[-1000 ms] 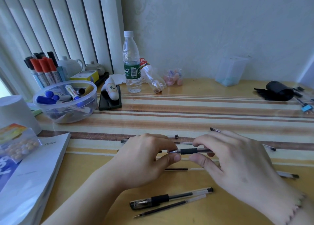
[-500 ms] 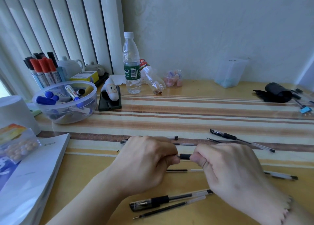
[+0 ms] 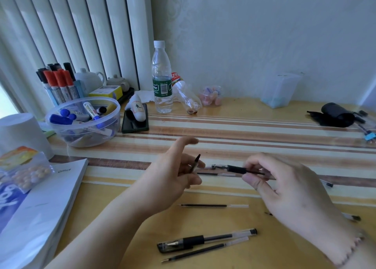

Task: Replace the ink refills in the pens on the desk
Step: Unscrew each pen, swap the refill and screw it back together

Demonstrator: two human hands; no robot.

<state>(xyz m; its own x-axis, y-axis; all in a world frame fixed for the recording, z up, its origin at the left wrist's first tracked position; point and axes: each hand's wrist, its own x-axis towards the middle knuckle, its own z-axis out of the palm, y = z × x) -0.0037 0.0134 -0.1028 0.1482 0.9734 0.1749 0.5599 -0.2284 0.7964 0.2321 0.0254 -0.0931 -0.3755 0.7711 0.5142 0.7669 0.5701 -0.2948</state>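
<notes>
My right hand holds a clear pen with a black grip level above the desk, its metal tip pointing left and uncovered. My left hand pinches the small black pen cap between thumb and fingers, index finger raised. Below my hands a loose refill lies on the desk. Nearer the front edge lie a capped black-grip pen and another loose refill. One more refill lies just behind the held pen.
A clear bowl of markers, a marker holder, a phone and a water bottle stand at the back left. A booklet and a bag of beads lie left. A black pouch sits far right.
Both hands were closed together on the pen. They have pulled apart: the cap came off in my left hand, and the pen stays in my right hand.
</notes>
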